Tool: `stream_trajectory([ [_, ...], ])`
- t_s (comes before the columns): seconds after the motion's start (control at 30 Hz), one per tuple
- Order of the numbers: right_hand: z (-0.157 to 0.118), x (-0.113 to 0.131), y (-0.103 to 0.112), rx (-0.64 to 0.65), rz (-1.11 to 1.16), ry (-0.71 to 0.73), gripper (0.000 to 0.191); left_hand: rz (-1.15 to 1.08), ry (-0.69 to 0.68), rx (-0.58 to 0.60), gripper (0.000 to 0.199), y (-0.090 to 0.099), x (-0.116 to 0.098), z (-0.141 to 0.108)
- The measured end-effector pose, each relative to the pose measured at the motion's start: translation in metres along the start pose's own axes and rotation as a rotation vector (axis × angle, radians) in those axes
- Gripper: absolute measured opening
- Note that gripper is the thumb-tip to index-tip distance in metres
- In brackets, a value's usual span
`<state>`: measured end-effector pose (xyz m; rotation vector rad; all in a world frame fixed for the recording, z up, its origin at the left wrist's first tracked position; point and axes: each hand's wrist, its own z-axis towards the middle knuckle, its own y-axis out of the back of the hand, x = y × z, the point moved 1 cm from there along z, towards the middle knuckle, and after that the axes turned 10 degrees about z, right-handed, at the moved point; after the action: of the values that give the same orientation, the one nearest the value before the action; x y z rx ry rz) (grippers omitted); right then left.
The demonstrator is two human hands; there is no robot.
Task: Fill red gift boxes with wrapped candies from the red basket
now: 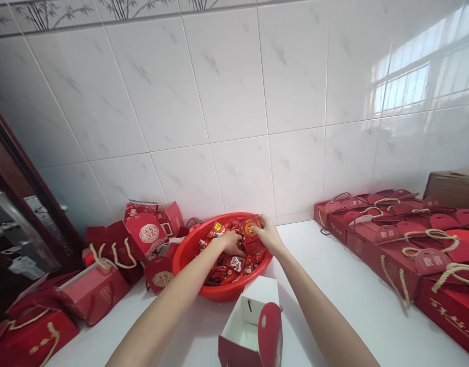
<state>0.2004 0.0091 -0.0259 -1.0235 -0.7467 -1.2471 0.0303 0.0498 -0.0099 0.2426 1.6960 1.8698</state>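
Observation:
A red plastic basket [184,253] holds many small red packets [234,263], some with gold or white print. My left hand [231,243] reaches down among them, its fingers bent around something too small to make out. At the basket's right rim, my right hand [267,232] pinches a red packet with gold print [251,229]. Just in front of the basket stands an open red box [242,326] with a white inside, its round-topped flap raised on the right. I see nothing but a small dark mark inside it.
Red boxes with rope handles [394,244] stand in rows at the right, a brown carton [451,186] behind them. More red boxes [92,290] crowd the left side of the white table [310,260]. A tiled wall [238,102] rises behind.

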Motion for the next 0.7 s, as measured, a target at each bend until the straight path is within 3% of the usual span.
stream_trajectory([
  [0.23,0.001,-0.002,0.000,0.013,-0.008,0.021,0.025,0.118,0.082,0.267,0.029,-0.014,0.004,0.003],
  [0.5,-0.003,0.002,0.001,0.026,-0.032,0.009,0.027,0.335,0.278,0.380,0.038,-0.020,-0.011,0.005],
  [0.7,-0.005,0.006,0.001,0.014,-0.060,0.011,0.028,0.399,0.227,0.379,0.028,-0.009,-0.013,-0.001],
])
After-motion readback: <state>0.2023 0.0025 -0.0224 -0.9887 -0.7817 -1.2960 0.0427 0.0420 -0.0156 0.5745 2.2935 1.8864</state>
